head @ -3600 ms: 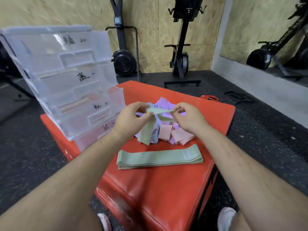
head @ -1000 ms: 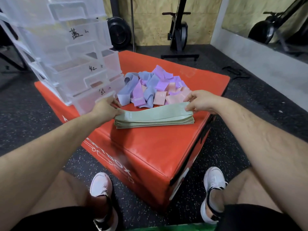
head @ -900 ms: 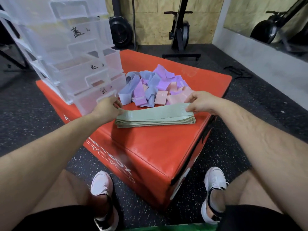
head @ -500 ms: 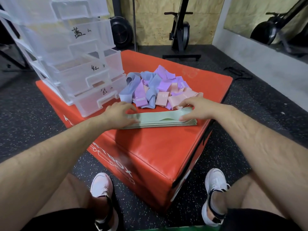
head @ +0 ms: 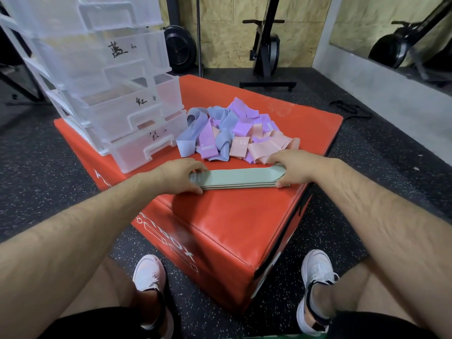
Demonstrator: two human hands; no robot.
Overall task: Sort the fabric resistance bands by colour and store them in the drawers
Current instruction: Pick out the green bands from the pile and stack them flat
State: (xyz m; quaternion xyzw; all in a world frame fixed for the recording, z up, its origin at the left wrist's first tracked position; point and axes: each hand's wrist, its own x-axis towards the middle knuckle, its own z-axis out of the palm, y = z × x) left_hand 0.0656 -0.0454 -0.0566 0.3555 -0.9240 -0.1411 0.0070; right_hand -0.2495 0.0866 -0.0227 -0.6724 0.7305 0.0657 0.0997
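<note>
Now, with the left grip (head: 179, 176) and right grip (head: 291, 167) each clamped on 1 end of the green band stack (head: 239, 177) lying flat on the red surface (head: 244, 216), lift the 2 ends level so no layer slips before reaching the drawers (head: 137, 133).

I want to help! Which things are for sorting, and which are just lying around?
Job: flat green fabric band stack; mixed blue, purple, pink fabric band pile; clear plastic drawer unit.
Lying about: black exercise machine; black floor strap.
</note>
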